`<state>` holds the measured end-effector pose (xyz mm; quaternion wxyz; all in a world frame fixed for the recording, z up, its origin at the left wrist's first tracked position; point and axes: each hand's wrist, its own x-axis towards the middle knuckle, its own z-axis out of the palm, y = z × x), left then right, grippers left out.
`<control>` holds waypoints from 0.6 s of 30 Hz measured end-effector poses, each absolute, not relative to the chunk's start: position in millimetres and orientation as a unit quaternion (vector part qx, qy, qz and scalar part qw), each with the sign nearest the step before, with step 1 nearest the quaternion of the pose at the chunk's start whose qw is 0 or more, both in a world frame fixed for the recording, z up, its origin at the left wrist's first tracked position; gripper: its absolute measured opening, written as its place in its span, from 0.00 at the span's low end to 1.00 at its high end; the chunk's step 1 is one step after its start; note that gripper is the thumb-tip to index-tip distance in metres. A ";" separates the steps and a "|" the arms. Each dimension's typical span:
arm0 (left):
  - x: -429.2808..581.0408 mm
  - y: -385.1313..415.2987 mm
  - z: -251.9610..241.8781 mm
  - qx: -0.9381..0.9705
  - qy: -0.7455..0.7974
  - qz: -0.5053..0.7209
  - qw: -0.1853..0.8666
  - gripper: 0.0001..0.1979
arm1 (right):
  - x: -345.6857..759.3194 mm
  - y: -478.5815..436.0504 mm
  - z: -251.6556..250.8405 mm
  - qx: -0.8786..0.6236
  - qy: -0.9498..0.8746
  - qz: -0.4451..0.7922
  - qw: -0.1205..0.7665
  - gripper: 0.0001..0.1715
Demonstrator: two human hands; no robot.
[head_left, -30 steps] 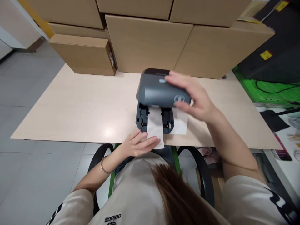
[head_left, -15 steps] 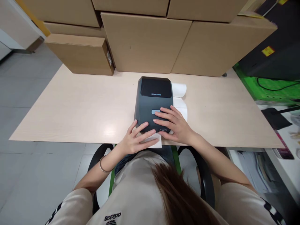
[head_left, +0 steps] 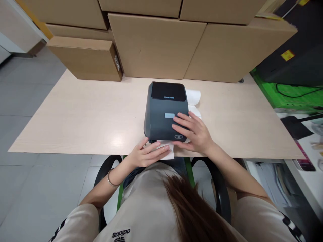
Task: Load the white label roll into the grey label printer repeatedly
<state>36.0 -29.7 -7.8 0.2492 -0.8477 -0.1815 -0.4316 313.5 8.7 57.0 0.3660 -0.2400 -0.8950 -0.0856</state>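
Note:
A dark grey label printer (head_left: 165, 107) stands near the front edge of the pale wooden table (head_left: 83, 114), its lid down. A white paper strip (head_left: 168, 152) sticks out from its front slot over the table edge. My left hand (head_left: 145, 154) lies flat on that strip, fingers stretched out. My right hand (head_left: 195, 132) rests open on the printer's lid at its front right corner, fingers spread. A white paper roll (head_left: 193, 96) lies just behind and right of the printer.
Several brown cardboard boxes (head_left: 156, 47) are stacked along the back of the table. A green crate (head_left: 287, 95) with a black cable and a black case stand at the right. A black chair frame shows beneath me.
The printer lid, held up by my right hand a second ago, has come down shut. My right hand now rests on top of it. My left hand stayed on the paper strip.

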 end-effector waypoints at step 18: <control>37.6 -24.1 -3.1 -0.881 -0.133 -0.430 0.145 0.10 | 309.4 200.7 205.5 -0.429 -0.767 0.026 0.476 0.46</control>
